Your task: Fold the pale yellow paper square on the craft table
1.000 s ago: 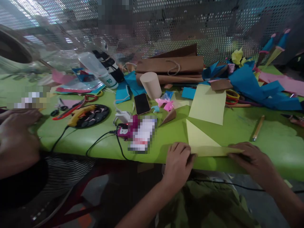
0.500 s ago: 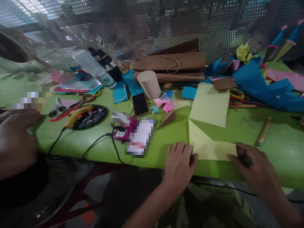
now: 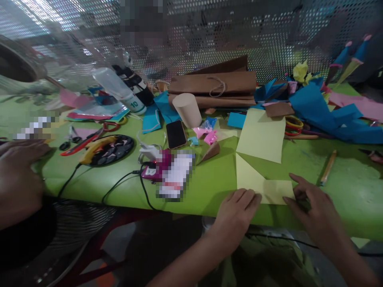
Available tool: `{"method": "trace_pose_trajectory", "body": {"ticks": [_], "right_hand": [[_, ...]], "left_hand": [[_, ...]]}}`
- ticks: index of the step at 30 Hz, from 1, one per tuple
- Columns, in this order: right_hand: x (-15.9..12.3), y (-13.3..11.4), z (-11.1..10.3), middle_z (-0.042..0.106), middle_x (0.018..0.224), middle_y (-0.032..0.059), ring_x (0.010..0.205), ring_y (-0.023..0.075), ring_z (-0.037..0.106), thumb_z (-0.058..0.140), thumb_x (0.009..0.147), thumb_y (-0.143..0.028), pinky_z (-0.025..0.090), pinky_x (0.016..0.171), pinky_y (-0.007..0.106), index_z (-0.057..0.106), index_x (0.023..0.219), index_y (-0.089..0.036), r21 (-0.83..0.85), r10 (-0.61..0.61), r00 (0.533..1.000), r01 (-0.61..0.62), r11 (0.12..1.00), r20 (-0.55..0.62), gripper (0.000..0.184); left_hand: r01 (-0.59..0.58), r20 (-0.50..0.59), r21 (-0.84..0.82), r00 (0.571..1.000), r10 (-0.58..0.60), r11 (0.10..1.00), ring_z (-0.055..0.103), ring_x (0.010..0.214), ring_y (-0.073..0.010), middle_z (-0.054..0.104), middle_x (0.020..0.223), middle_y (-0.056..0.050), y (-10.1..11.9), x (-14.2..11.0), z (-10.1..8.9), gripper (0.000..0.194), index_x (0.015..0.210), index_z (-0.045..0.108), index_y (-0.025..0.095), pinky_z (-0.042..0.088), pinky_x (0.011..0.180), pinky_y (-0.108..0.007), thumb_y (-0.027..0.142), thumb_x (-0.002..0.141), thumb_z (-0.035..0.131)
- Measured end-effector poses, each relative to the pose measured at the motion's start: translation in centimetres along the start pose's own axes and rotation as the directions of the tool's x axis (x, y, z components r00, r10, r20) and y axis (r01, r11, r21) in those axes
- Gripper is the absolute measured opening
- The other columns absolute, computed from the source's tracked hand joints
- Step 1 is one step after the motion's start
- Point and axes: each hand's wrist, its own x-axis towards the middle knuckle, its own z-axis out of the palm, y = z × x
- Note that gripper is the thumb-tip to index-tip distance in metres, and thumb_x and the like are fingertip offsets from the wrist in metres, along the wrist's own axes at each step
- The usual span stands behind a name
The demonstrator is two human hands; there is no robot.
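Observation:
A folded sheet of yellow paper (image 3: 278,190) lies near the front edge of the green table, one part pointing up at its left. My left hand (image 3: 239,209) holds its lower left part down, fingers close together on top. At the paper's right end is my right hand (image 3: 315,205), its thumb touching the edge and its index finger stretched out and lifted, apart from the thumb. Just behind the folded piece lies another flat yellow sheet (image 3: 261,133). A pencil-like stick (image 3: 328,168) rests beyond my right hand.
The green table (image 3: 209,175) also bears a blurred-out phone (image 3: 177,175), a dark phone (image 3: 176,134), a beige cylinder (image 3: 188,111), a yellow-handled glue gun (image 3: 98,148), scissors (image 3: 292,125) and a brown paper bundle (image 3: 209,85). Another person's hand (image 3: 20,171) is at far left.
My left hand has slid right along the paper's lower edge. My right index finger has lifted off the paper and straightened. The view has shifted slightly.

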Motion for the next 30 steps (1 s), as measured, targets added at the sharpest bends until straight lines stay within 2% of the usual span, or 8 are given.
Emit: {"method": "trace_pose_trajectory", "body": {"ticks": [4,6,9,12,15,21,25,30], "right_hand": [[-0.2,-0.2,-0.1,0.068,0.111,0.0082,0.084,0.0249,0.067,0.054,0.102,-0.044,0.050,0.087,0.046,0.051,0.147,-0.030,-0.009,-0.015,0.999,0.015,1.000,-0.029,0.047],[-0.5,-0.4,-0.5,0.066,0.120,0.0102,0.094,0.0264,0.067,0.055,0.102,-0.038,0.050,0.091,0.046,0.053,0.145,-0.030,0.009,-0.048,0.994,0.049,0.999,-0.102,0.044],[-1.6,-1.5,-0.9,0.068,0.128,0.0103,0.114,0.0311,0.064,0.058,0.100,-0.027,0.046,0.098,0.047,0.052,0.147,-0.034,-0.072,-0.175,0.960,0.163,0.984,-0.218,0.048],[-3.1,-3.3,-0.3,0.073,0.133,0.0053,0.119,0.0274,0.065,0.056,0.099,-0.018,0.040,0.104,0.046,0.044,0.155,-0.035,-0.148,-0.370,0.924,0.355,0.923,-0.093,0.059],[-4.6,-4.5,0.9,0.065,0.148,0.0033,0.131,0.0237,0.062,0.053,0.100,-0.020,0.029,0.115,0.044,0.037,0.161,-0.028,-0.188,-0.464,0.881,0.472,0.861,0.089,0.063],[-6.3,-2.4,0.9,0.060,0.153,0.0022,0.134,0.0244,0.061,0.054,0.102,-0.027,0.024,0.118,0.047,0.032,0.164,-0.031,-0.297,-0.357,0.930,0.367,0.882,0.088,0.065],[-6.9,-0.8,0.3,0.062,0.151,0.0020,0.131,0.0274,0.065,0.054,0.102,-0.024,0.030,0.115,0.050,0.029,0.165,-0.035,-0.304,-0.316,0.947,0.316,0.899,0.052,0.068],[-7.1,-0.2,0.6,0.062,0.151,0.0026,0.128,0.0311,0.066,0.055,0.101,-0.028,0.032,0.114,0.053,0.034,0.163,-0.034,-0.294,-0.320,0.947,0.312,0.903,0.022,0.066]], "left_hand": [[-0.010,0.049,0.008,0.999,0.010,1.000,0.052,0.131,-0.0265,0.058,0.144,-0.010,0.4,-0.5,-0.1,0.058,0.158,0.040,0.024,0.048,0.111,-0.041,0.033,0.103,0.056],[-0.011,0.059,0.010,0.998,0.011,1.000,0.049,0.135,-0.0290,0.054,0.148,-0.010,0.6,-0.8,0.0,0.064,0.160,0.038,0.027,0.044,0.116,-0.046,0.049,0.102,0.055],[-0.022,0.066,0.032,0.998,0.020,0.999,0.051,0.132,-0.0293,0.056,0.146,-0.011,0.5,-1.0,0.5,0.067,0.159,0.040,0.026,0.045,0.115,-0.046,0.056,0.101,0.056],[-0.046,0.031,0.076,0.999,0.044,0.996,0.052,0.133,-0.0295,0.057,0.146,-0.012,0.3,-1.1,1.1,0.054,0.142,0.059,0.021,0.045,0.116,-0.044,0.054,0.099,0.060],[-0.051,-0.009,0.113,0.999,0.052,0.992,0.051,0.135,-0.0288,0.058,0.148,-0.012,0.2,-1.2,1.3,0.044,0.128,0.067,0.019,0.043,0.117,-0.042,0.051,0.099,0.060],[-0.069,0.006,0.107,0.998,0.068,0.992,0.050,0.139,-0.0235,0.055,0.156,-0.005,-0.3,-1.8,0.5,0.059,0.158,0.043,0.024,0.035,0.119,-0.040,0.050,0.105,0.050],[-0.041,-0.021,0.134,0.999,0.044,0.990,0.044,0.146,-0.0198,0.049,0.162,0.001,-1.2,-3.3,-0.3,0.052,0.158,0.043,0.027,0.031,0.117,-0.039,0.044,0.108,0.046],[0.028,-0.074,0.158,0.997,-0.016,0.987,0.045,0.146,-0.0196,0.054,0.158,0.003,-1.9,-5.2,-0.9,0.050,0.156,0.047,0.029,0.026,0.116,-0.039,0.043,0.108,0.049]]}}
